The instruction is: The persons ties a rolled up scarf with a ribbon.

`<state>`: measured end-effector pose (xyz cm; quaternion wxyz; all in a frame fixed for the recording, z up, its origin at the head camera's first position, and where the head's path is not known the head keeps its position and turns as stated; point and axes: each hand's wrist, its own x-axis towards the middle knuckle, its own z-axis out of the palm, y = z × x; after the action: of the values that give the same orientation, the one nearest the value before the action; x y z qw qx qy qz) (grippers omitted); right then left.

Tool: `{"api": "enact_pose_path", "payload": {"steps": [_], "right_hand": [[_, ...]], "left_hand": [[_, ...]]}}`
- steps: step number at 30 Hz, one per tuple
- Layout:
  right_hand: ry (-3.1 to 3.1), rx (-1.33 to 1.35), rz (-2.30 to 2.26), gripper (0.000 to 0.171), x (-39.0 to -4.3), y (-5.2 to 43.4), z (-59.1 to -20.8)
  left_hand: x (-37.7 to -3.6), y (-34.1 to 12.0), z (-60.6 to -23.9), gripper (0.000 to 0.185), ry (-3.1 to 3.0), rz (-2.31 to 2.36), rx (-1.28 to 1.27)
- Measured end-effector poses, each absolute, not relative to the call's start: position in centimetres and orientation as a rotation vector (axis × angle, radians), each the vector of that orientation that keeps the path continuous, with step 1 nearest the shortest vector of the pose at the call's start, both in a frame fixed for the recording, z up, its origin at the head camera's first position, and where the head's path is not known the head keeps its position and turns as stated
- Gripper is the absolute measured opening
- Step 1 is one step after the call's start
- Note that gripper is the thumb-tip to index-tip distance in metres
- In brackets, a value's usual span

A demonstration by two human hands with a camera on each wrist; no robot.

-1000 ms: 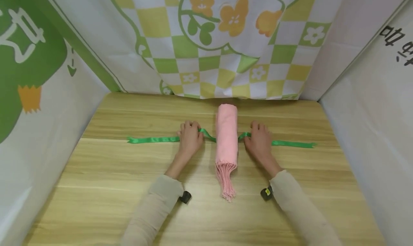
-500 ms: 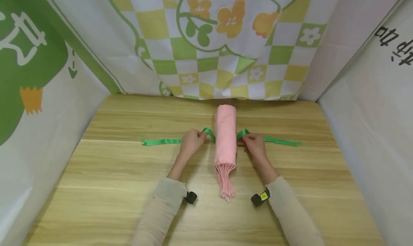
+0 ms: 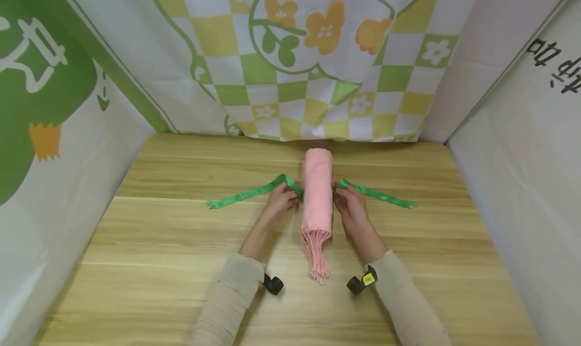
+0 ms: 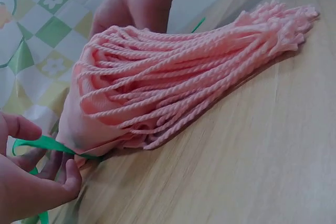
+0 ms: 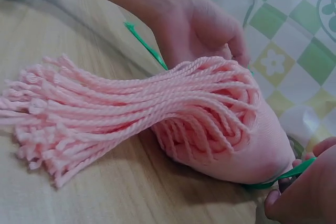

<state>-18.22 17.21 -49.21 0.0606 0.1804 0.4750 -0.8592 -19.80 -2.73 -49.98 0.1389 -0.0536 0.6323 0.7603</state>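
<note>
A rolled pink scarf [image 3: 317, 189] with a twisted fringe [image 3: 317, 255] lies lengthwise on the table, fringe toward me. The green ribbon [image 3: 245, 195] passes crosswise beneath the roll, and its tails slant outward on both sides. My left hand [image 3: 280, 202] is at the roll's left side, its curled fingers holding the ribbon close to the scarf. On the opposite side my right hand [image 3: 354, 210] holds the other ribbon length, fingertips right at the roll's lower edge. The left wrist view shows the green ribbon [image 4: 44, 142] threaded among the left fingers [image 4: 23, 126].
The wood-grain table [image 3: 150, 265] extends around the scarf. A checked, flower-printed cloth [image 3: 281, 89] hangs at its back edge, and white printed panels [image 3: 513, 149] stand at both sides. A black wrist camera [image 3: 274, 284] is strapped near the left cuff.
Both hands have moved inward along the ribbon to the roll's sides. The ribbon's ends have drawn inward, and its lengths near the hands are raised. The scarf has stayed in place.
</note>
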Motion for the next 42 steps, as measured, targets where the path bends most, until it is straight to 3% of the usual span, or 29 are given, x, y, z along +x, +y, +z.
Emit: {"api": "enact_pose_path", "payload": {"steps": [2, 6, 9, 16, 25, 34, 42], "right_hand": [[1.415, 0.566, -2.633, 0.020, -18.4, 17.1, -49.1], [1.428, 0.600, -2.659, 0.037, -18.6, 16.9, -48.9], [1.489, 0.610, -2.630, 0.040, -18.6, 16.7, -48.7], [1.673, 0.642, -2.585, 0.017, -18.8, 16.6, -48.4], [1.837, 0.566, -2.618, 0.023, -19.5, 16.5, -47.8], [2.044, 0.479, -2.516, 0.005, -20.3, 16.5, -47.0], [2.218, 0.372, -2.314, 0.025, -20.9, 16.6, -46.3]], "left_hand": [[-19.8, -2.4, -50.2, 0.040, 1.830, 2.233, -0.180], [-19.9, -2.0, -50.4, 0.027, 1.863, 2.324, -0.235], [-20.0, -1.7, -50.2, 0.023, 1.932, 2.372, -0.260], [-20.5, -1.3, -49.7, 0.024, 2.229, 2.218, -0.230], [-21.3, -0.8, -48.7, 0.022, 2.336, 2.221, -0.096], [-22.1, -0.3, -47.4, 0.019, 2.485, 2.109, 0.071], [-22.8, 0.1, -47.1, 0.020, 2.571, 1.996, 0.174]]}}
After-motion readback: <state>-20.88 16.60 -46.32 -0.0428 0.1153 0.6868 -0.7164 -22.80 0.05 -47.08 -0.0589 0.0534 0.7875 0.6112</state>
